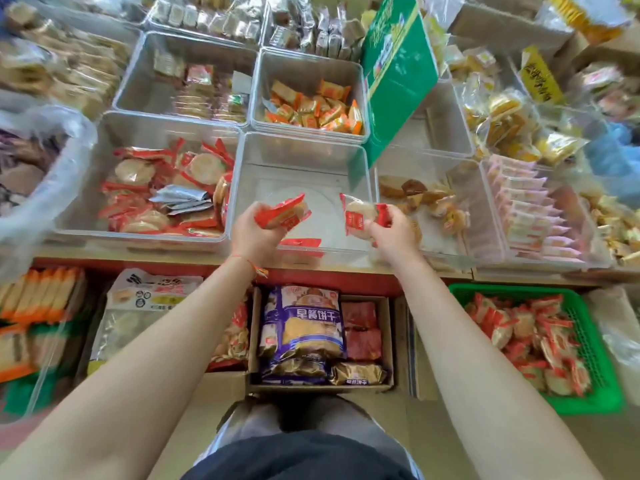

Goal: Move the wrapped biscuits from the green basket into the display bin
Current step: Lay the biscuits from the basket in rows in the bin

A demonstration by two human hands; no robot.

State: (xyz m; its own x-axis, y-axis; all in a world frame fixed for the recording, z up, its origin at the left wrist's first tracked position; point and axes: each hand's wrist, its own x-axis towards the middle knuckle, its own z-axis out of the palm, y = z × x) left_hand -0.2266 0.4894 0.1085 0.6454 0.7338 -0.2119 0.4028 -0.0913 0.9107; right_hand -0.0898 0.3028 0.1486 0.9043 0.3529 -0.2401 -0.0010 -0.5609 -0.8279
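clear plastic bins of wrapped snacks crowd the desk [346,263]. both hands are raised over the near-empty display bin [301,157]. the left hand [254,230] grips red-wrapped biscuits [282,213], and the right hand [393,233] pinches another wrapped biscuit [360,213]. one red packet [300,242] lies in the bin below them. the green basket [604,368], down right of the right hand, holds many more.

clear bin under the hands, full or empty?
Nearly empty. The clear bin shows mostly bare floor, with one red packet at its front wall; both hands hold biscuit packets above it.
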